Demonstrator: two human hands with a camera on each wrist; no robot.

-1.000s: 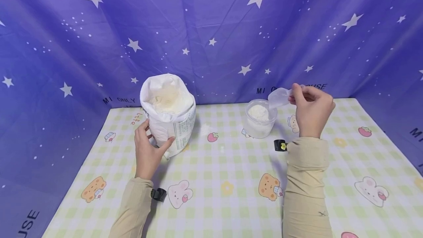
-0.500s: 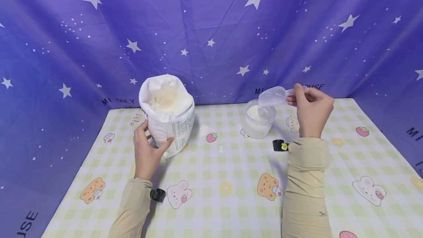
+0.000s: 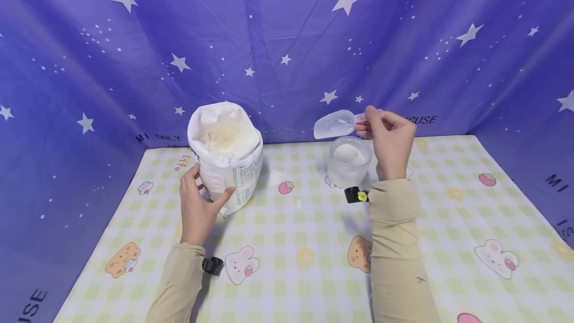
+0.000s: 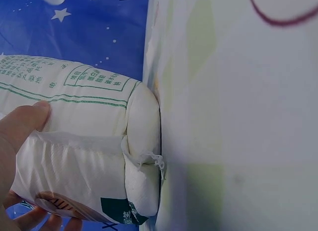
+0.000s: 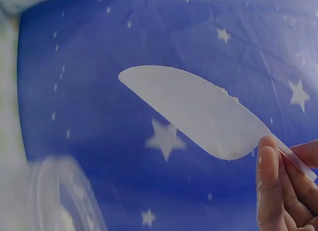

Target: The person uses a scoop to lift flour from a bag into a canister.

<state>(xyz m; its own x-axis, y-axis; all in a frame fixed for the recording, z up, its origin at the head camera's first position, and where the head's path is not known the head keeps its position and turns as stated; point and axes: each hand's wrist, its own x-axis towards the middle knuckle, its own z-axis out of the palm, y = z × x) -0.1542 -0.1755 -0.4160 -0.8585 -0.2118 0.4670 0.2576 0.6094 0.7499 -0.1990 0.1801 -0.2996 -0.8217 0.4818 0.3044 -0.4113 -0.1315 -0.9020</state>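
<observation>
An open white bag of powder (image 3: 226, 151) stands at the back left of the table, its top rolled down. My left hand (image 3: 197, 203) grips its lower side, thumb and fingers around the bag (image 4: 84, 141). My right hand (image 3: 390, 138) pinches the handle of a clear plastic scoop (image 3: 334, 123) and holds it in the air, just above and to the left of a small clear jar (image 3: 349, 161) with white powder in it. In the right wrist view the scoop (image 5: 194, 112) shows against the blue cloth, with the jar's rim (image 5: 74, 196) blurred below it.
The table wears a green-checked cloth (image 3: 305, 243) with cartoon animals and strawberries. A little spilled powder (image 3: 275, 173) lies between bag and jar. Blue star-patterned fabric (image 3: 287, 39) walls the back and both sides.
My right hand has carried the scoop up from the jar and to the left, toward the bag. The left hand has stayed on the bag.
</observation>
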